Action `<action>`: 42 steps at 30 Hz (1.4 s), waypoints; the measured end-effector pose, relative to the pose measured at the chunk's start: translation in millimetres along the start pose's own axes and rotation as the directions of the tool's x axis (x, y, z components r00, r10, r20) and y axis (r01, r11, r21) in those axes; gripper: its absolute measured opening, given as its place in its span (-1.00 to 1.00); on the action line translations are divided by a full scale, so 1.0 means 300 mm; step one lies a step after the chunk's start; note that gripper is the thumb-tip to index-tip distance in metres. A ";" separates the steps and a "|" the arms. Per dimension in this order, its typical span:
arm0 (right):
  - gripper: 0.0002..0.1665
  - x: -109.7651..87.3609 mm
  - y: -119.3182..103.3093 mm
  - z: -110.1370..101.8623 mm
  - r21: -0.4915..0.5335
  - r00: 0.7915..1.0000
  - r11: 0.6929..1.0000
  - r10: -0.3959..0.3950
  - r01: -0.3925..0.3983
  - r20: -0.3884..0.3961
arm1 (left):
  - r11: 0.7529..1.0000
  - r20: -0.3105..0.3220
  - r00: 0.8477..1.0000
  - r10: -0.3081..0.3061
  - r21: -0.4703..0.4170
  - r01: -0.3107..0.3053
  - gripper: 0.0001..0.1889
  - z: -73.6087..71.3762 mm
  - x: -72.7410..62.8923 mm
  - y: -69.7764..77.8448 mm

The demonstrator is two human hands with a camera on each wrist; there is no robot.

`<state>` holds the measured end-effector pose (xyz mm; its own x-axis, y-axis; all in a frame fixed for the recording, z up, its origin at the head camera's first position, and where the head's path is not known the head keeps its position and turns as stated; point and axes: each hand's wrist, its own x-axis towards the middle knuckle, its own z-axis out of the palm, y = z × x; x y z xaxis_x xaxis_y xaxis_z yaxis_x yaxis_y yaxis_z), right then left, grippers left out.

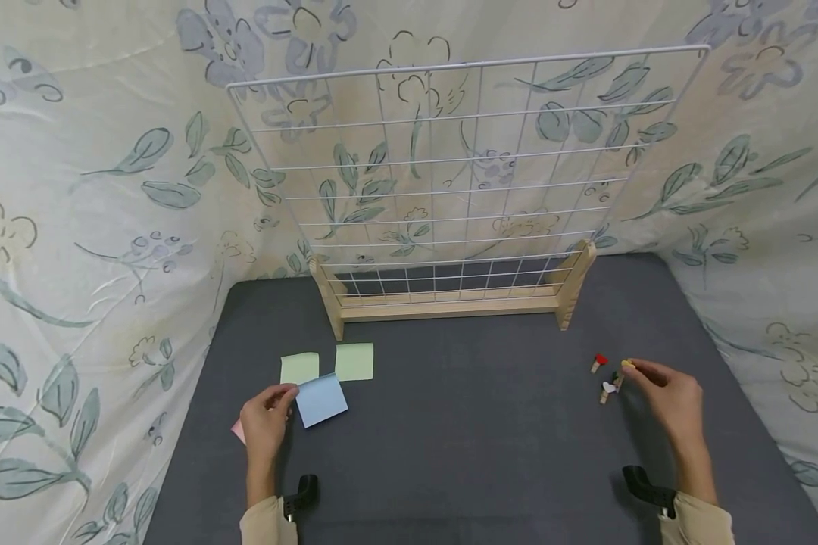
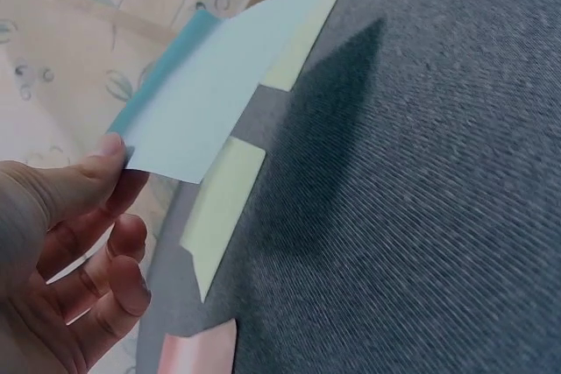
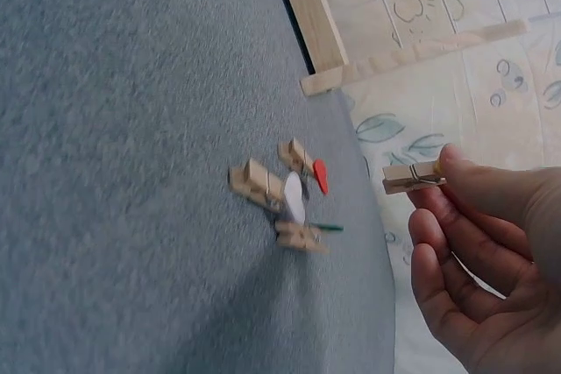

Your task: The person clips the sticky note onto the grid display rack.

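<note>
Thumb to fingers, pinches a blue note [image 1: 322,400] by its edge with the left hand [image 1: 263,418], holding it tilted above the bench [image 1: 450,439] near two green notes [image 1: 354,362]. With the right hand [image 1: 673,400] raised, pinches a yellow-topped peg [image 3: 403,177] near three other pegs [image 3: 257,183] lying there; bends remaining fingers loosely on both.

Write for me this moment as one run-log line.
left hand: pinches blue note | right hand: pinches clothespin | table: green notes, pink note, other clothespins
</note>
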<state>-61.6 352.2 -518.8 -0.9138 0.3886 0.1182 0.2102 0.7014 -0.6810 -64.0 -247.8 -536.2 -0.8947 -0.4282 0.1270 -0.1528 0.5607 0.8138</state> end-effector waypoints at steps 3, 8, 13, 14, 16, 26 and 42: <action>-0.49 0.015 0.012 0.025 0.006 1.000 1.000 -0.031 0.031 -0.006 | 1.000 0.000 1.000 0.020 -0.019 -0.020 -0.94 0.002 0.008 0.010; -0.45 0.058 0.080 0.090 -0.021 0.993 0.993 -0.117 0.117 -0.032 | 0.998 -0.001 0.999 0.035 -0.048 -0.035 -0.94 0.008 0.017 0.023; -0.52 0.069 0.042 0.100 0.060 0.995 0.993 -0.099 0.100 -0.010 | 0.999 0.003 1.000 0.013 -0.040 -0.012 -0.94 0.014 0.019 0.026; -0.54 0.065 0.024 0.097 0.068 0.996 0.994 -0.091 0.090 -0.002 | 0.999 0.006 1.000 0.011 -0.040 -0.011 -0.94 0.016 0.020 0.027; -0.55 0.059 -0.015 0.090 0.085 0.998 0.994 -0.065 0.063 0.021 | 0.999 0.010 1.000 0.016 -0.041 -0.016 -0.94 0.019 0.024 0.030; -0.59 0.058 -0.171 0.123 0.116 0.991 0.988 -0.110 0.101 0.073 | 0.993 0.028 0.996 0.087 -0.081 -0.084 -0.94 0.045 0.050 0.061; -0.70 0.095 -0.342 0.213 0.127 0.944 0.958 -0.277 0.257 0.181 | 0.982 0.023 0.988 0.156 -0.109 -0.152 -0.94 0.043 0.069 0.089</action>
<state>-131.3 253.1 -491.6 -0.9834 0.0649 0.1693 -0.0769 0.6962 -0.7137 -91.9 -232.7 -519.1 -0.9171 -0.3193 0.2389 0.0319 0.5384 0.8421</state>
